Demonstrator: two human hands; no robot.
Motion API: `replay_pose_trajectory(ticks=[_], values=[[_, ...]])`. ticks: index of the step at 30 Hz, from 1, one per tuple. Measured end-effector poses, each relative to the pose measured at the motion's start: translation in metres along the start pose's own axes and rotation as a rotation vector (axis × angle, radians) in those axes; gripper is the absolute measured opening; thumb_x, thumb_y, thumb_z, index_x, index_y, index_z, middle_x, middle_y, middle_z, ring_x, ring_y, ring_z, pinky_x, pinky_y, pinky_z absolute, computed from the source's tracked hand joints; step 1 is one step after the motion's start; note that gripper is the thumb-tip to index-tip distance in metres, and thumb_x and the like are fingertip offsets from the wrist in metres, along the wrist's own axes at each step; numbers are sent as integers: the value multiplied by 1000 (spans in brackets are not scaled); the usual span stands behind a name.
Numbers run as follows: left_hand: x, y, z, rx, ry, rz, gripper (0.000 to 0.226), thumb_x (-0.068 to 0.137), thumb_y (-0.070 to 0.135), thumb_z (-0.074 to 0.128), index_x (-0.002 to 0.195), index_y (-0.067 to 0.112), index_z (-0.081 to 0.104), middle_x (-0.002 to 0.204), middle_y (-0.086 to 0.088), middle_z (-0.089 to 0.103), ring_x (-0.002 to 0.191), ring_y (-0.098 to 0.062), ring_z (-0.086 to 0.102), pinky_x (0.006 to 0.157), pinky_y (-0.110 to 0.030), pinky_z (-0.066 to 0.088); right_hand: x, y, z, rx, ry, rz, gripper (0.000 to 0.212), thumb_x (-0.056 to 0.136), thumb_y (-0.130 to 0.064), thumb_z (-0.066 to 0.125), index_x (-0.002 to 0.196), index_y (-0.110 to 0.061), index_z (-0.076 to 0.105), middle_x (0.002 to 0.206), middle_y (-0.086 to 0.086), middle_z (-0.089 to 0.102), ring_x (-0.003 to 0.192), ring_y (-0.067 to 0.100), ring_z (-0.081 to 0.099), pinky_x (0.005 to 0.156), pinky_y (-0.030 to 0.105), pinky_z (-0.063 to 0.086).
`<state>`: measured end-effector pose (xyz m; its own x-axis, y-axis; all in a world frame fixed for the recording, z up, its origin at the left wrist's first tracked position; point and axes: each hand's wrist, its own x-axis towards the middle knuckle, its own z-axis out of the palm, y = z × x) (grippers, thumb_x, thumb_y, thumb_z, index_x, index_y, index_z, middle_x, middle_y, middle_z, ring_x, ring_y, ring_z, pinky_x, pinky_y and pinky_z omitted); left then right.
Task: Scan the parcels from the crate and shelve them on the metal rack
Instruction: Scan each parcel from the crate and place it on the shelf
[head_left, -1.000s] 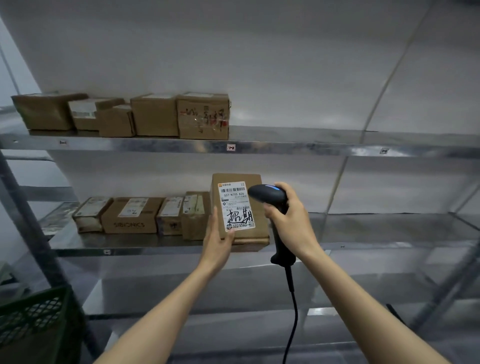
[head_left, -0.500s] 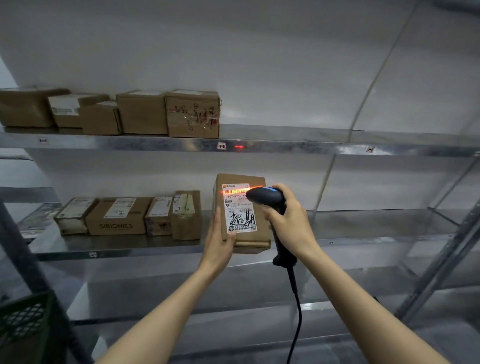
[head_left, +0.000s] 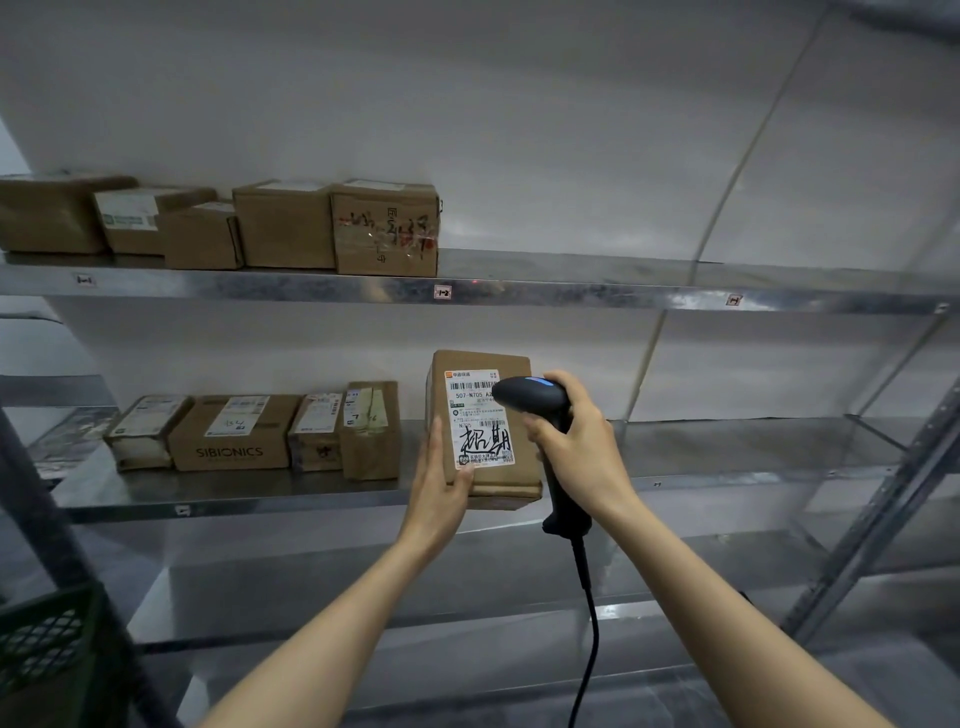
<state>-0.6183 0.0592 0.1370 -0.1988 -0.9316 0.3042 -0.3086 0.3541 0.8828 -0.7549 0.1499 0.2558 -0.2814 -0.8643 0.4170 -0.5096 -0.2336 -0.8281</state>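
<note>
The left hand (head_left: 441, 480) holds an upright brown cardboard parcel (head_left: 483, 480). Its fingers lie straight along the box's left side, and the thumb presses on the front face at the lower corner of the label (head_left: 475, 415). The parcel is a flat rectangular block with soft, slightly crushed bottom corners. It stands at the front edge of the middle shelf of the metal rack (head_left: 311, 291), just right of the row of boxes there; whether its base rests on the shelf cannot be told. Its label is a smooth white rectangle printed with barcodes and marked with bold black handwritten characters.

The right hand (head_left: 584, 449) is wrapped round the grip of a matte black pistol-shaped scanner (head_left: 532, 397). The scanner's rounded head points left and covers the label's upper right edge. A black cable (head_left: 589, 623) hangs from the handle's base.

The rack's shelves are dull, mottled galvanised sheet with small tags on their front lips. Four small cartons sit side by side on the middle shelf, one printed SIBIONICS (head_left: 231, 439). Five more line the upper shelf, and the rightmost, a taped box (head_left: 384, 228), carries scrawled writing under glossy tape. A dark green plastic crate (head_left: 47, 652) with lattice walls shows at the lower left corner.
</note>
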Motion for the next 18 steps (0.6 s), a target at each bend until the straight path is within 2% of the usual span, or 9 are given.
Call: replay_pose_trajectory(ticks=[4,11,18], values=[[0,-2,-4,-12,-1,-8,75,98,24,50,153,28,0,161,8,8,147,-10,5,118,-36,13,2,1,4,0,1,-1,37,87,-10,62,119,-26,52,89,-4,63,80,21,61,81,40,53],[7,-13,-19,-61,-8,-38,74,98,23,50,153,28,2,160,7,13,147,-12,10,119,-41,16,7,4,23,20,14,3,36,87,-12,64,115,-30,50,88,-4,63,77,20,60,74,30,49],[16,-33,-33,-85,-37,-16,71,97,26,52,153,34,8,158,9,21,145,-13,19,117,-41,22,15,11,45,12,28,60,42,88,-13,64,125,-24,50,100,5,66,88,28,63,84,41,51]])
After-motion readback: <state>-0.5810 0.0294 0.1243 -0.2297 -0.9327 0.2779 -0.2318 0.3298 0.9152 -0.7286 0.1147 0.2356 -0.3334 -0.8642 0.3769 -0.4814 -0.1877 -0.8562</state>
